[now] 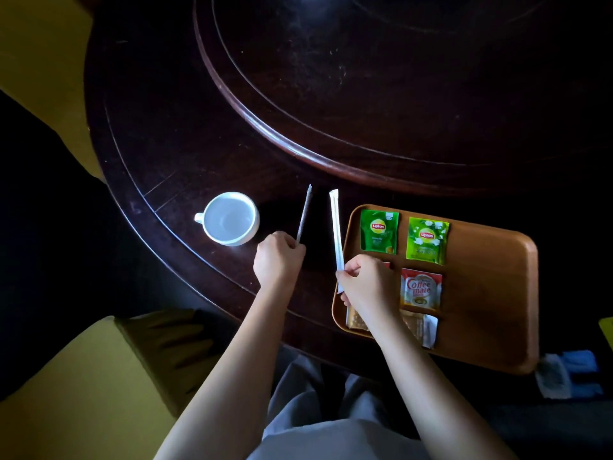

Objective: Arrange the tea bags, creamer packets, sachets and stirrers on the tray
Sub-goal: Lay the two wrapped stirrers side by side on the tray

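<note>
A brown tray (487, 293) lies on the dark table at the right. On it sit two green Lipton tea bags (378, 231) (427, 240), a red-and-white Coffee mate packet (420, 289) and pale sachets (421, 328) at the near edge. A second red packet (386, 265) is mostly hidden behind my right hand. My left hand (278, 258) is shut on a wrapped stirrer (304, 214), held upright left of the tray. My right hand (366, 283) pinches another white wrapped stirrer (337, 232) just over the tray's left rim.
A white cup (230, 218) stands left of my left hand. A large raised turntable (381, 94) fills the table's far side. Yellow-green chair upholstery (76, 386) lies at the near left. A blue-and-white cloth item (569, 373) sits past the tray's right corner.
</note>
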